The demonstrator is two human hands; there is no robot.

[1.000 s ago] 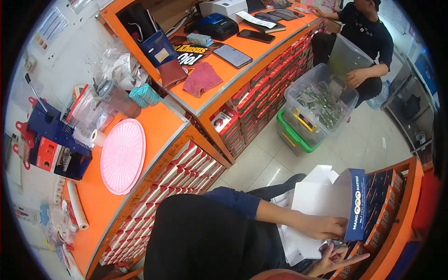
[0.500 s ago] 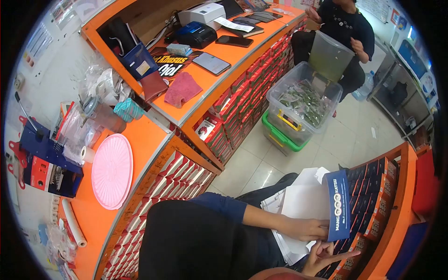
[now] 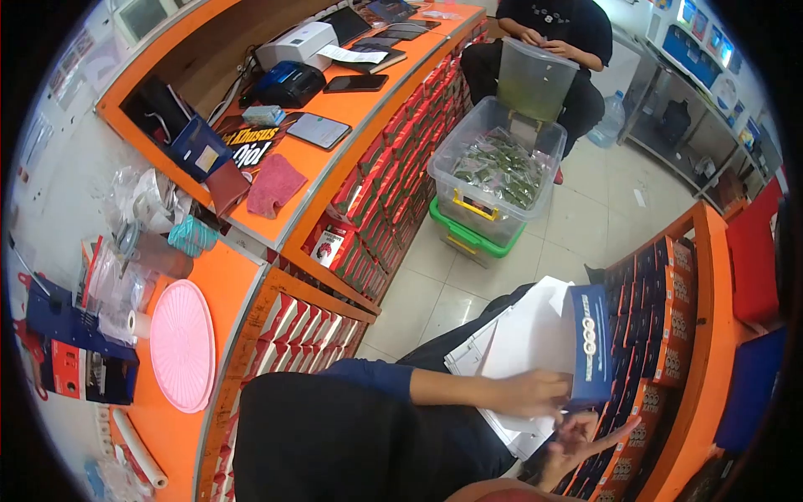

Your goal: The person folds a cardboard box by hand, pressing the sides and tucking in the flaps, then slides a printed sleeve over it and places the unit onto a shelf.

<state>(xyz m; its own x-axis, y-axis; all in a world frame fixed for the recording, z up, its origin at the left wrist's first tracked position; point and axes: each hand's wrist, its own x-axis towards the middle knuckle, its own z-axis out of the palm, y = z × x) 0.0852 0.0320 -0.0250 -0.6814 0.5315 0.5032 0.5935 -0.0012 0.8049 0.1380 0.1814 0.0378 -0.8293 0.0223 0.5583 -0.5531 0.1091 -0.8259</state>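
Note:
On my lap lies a partly folded cardboard box, white inside with a printed blue panel standing up at its right. My left hand reaches across the white inside, its fingers closed at the lower corner beside the blue panel. Just below that corner is my right hand, its index finger stretched out to the right and the other fingers bent and apart. No object shows in it. Underneath the box are more flat white cardboard blanks.
Stacked dark boxes fill an orange shelf at my right. Ahead, a clear tub of small green packets stands on a green-lidded one, with a seated person behind. An orange counter at left holds a pink lid.
The view has shifted, so the surroundings sit further left. My left hand's fingers have come out from behind the blue panel's edge. The other person's hands have come together above the tub.

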